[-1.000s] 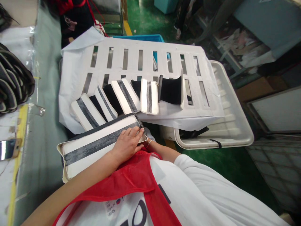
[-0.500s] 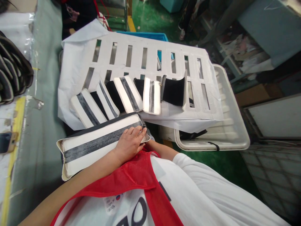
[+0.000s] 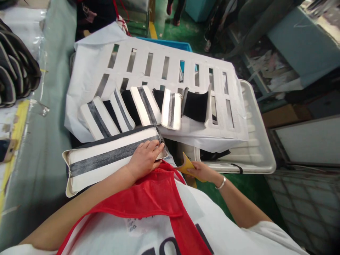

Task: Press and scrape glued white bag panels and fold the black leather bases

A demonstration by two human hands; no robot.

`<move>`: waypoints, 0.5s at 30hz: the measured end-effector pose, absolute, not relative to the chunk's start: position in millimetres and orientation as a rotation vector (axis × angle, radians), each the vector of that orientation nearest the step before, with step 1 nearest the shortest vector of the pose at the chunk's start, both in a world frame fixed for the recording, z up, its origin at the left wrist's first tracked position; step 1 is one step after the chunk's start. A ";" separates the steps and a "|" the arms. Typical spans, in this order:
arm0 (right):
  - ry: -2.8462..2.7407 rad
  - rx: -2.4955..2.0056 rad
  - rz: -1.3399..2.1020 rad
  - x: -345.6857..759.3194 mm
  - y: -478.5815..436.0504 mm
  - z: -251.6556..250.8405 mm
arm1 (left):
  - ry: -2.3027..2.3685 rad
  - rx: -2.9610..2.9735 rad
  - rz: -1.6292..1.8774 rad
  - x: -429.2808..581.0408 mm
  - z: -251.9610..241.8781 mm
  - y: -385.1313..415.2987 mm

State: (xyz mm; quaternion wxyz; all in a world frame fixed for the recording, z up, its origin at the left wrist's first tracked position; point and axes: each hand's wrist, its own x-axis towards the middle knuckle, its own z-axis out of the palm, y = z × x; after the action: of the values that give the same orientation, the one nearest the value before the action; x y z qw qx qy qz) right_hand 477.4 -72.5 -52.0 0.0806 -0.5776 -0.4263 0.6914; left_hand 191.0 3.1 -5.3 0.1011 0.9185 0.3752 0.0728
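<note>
A long white piece with a grey stripe and a dark edge (image 3: pixel 98 157), turned up at its ends, lies slantwise in front of me. My left hand (image 3: pixel 145 156) is on its right end, fingers bent together over the edge. To the right, my right hand (image 3: pixel 200 171) grips a flat yellow piece with a hollowed edge (image 3: pixel 188 163), which looks like a scraper. The yellow piece is beside the red apron (image 3: pixel 138 198), clear of the striped piece. Smaller striped white pieces (image 3: pixel 145 106) and a black-faced piece (image 3: pixel 196 106) stand in a row just beyond.
A white slotted board (image 3: pixel 156 53) bears the row of pieces. Under its right side sits a cream plastic tub (image 3: pixel 261 141). On the left is a grey-green table (image 3: pixel 53 106) with a stack of dark pieces (image 3: pixel 16 67) and a phone (image 3: pixel 6 150). People's legs (image 3: pixel 178 10) show at the back.
My right hand has come out from behind the striped piece to the right, with the yellow piece now showing in it. My left hand stays on the striped piece.
</note>
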 end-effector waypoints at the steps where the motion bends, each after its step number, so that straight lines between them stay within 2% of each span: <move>1: -1.301 -1.695 2.069 480.8 -70.7 -42.0 | 1.104 2.723 0.227 191.1 -5.6 2.7; 6: -1.586 -1.532 2.050 454.4 -24.6 -11.5 | 1.082 2.756 0.294 189.0 -7.8 -0.3; 15: -2.000 -1.249 2.244 438.1 21.9 -0.8 | 1.062 2.753 0.322 187.2 -10.0 -1.0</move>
State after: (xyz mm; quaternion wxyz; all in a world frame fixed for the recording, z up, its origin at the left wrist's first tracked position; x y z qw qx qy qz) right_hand 438.1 21.9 -0.8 -0.0566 -0.3830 -0.6134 0.6883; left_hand 187.2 -1.0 -10.0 0.0863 0.9240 0.3565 0.1082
